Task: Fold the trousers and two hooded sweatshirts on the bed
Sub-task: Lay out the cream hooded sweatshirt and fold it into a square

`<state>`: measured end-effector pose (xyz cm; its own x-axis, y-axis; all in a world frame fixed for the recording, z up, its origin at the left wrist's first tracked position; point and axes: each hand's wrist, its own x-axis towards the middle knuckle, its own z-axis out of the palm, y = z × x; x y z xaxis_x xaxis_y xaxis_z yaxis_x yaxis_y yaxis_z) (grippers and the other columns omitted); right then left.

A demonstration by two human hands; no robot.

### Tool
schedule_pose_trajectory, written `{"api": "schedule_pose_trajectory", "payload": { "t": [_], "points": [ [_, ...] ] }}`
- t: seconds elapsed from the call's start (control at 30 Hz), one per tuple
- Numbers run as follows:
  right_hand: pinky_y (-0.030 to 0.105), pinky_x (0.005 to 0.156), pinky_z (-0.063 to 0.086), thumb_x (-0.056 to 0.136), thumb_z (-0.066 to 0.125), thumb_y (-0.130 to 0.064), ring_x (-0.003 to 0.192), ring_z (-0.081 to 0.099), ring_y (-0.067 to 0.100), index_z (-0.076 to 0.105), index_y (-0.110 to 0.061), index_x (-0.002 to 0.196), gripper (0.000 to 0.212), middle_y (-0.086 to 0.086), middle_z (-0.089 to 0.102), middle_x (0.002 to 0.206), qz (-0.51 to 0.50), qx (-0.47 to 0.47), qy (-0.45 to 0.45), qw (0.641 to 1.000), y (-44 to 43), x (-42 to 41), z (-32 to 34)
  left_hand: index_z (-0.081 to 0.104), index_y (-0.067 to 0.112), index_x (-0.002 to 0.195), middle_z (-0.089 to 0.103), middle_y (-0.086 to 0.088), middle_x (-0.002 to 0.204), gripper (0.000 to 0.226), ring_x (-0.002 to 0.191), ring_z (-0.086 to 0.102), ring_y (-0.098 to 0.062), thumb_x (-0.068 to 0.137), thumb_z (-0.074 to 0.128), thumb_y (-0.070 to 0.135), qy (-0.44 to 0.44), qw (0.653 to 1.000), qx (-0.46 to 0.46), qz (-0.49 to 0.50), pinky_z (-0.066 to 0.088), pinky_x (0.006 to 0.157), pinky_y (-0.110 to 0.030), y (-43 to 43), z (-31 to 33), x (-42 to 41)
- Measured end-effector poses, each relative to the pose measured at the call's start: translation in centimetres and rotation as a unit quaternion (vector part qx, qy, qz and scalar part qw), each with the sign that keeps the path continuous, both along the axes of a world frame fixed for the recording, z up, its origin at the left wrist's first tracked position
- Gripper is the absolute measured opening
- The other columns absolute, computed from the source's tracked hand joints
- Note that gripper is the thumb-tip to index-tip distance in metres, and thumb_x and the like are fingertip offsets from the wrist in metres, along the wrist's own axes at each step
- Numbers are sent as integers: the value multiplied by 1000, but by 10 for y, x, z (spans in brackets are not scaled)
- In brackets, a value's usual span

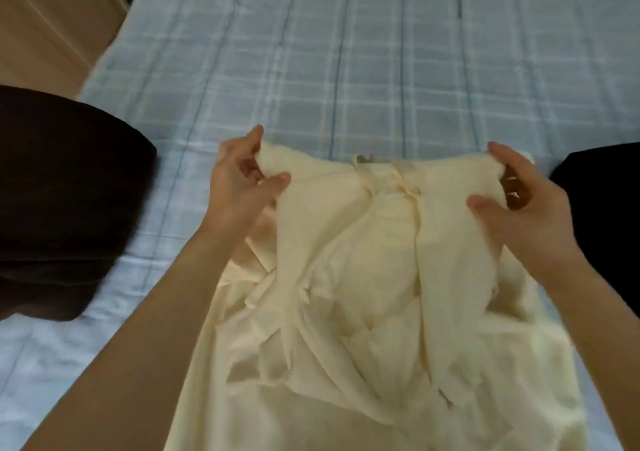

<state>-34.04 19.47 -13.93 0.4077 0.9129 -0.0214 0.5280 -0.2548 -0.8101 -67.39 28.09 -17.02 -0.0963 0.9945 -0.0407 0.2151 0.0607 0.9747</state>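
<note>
The cream trousers [363, 277] lie crumpled on the bed [346, 69] at the near middle, with their top edge lifted off the sheet by 2 hands; the frame is soft, so taking that edge for a waistband rests mainly on the drawstring [398, 180] tied at its centre. The left hand [239, 180] grips the trousers' left corner, thumb pressed on the near face and fingers curled round the fabric behind. The right hand [519, 201] grips the right corner the same way, thumb in front and fingers hooked over the edge. Below the hands the cloth hangs in loose folds towards the person. Left of the trousers a brown garment [62, 201] lies in a heap, apart from them. To their right, a black garment [602, 201] shows at the frame's side. Beyond the trousers stretches blue checked sheet, and far up to their left stands 1 pale wooden panel [45, 24].
</note>
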Motion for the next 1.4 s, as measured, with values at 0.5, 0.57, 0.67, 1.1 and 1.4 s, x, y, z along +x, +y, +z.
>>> {"api": "schedule_pose_trajectory", "payload": {
  "t": [0.5, 0.57, 0.67, 1.1, 1.4],
  "points": [
    [26, 111, 31, 101, 46, -41, 137, 45, 13, 43, -29, 149, 50, -8, 47, 150, 56, -70, -72, 993, -23, -47, -4, 16, 8, 155, 15, -10, 163, 68, 151, 13, -24, 101, 30, 47, 405, 894, -9, -191, 5, 120, -30, -69, 14, 62],
    [28, 122, 9, 97, 25, -60, 151, 14, 5, 26, -38, 155, 62, -18, 21, 161, 93, -104, -71, 988, -57, -82, -18, 21, -1, 153, 20, -18, 161, 77, 150, 19, -30, 98, 15, 53, 449, 862, 3, -237, 8, 123, -39, -111, -2, 73],
    [43, 124, 5, 99, 18, -53, 154, 8, 17, 22, -37, 157, 61, -9, 15, 165, 153, -144, -202, 956, -86, -94, -68, 33, -3, 149, 27, -22, 158, 74, 147, 26, -33, 100, 18, 51, 501, 829, 8, -247, 17, 119, -48, -118, -41, 68],
    [53, 93, 46, 96, 39, -41, 110, 57, 36, 59, -23, 135, 47, 4, 62, 131, 290, -1, -287, 913, 63, -11, -16, 54, 23, 138, 50, -18, 139, 57, 131, 42, -40, 89, 38, 49, 482, 814, 111, -305, 28, 112, -52, 41, -11, 57],
    [18, 97, 46, 88, 73, -22, 113, 59, -2, 51, -53, 133, 59, -14, 61, 132, 426, -207, -161, 866, 124, 23, -22, 61, 40, 126, 62, 11, 126, 40, 116, 56, -13, 87, 71, 37, 397, 834, -47, -380, 41, 94, -25, 86, -17, 41]
  ]
}}
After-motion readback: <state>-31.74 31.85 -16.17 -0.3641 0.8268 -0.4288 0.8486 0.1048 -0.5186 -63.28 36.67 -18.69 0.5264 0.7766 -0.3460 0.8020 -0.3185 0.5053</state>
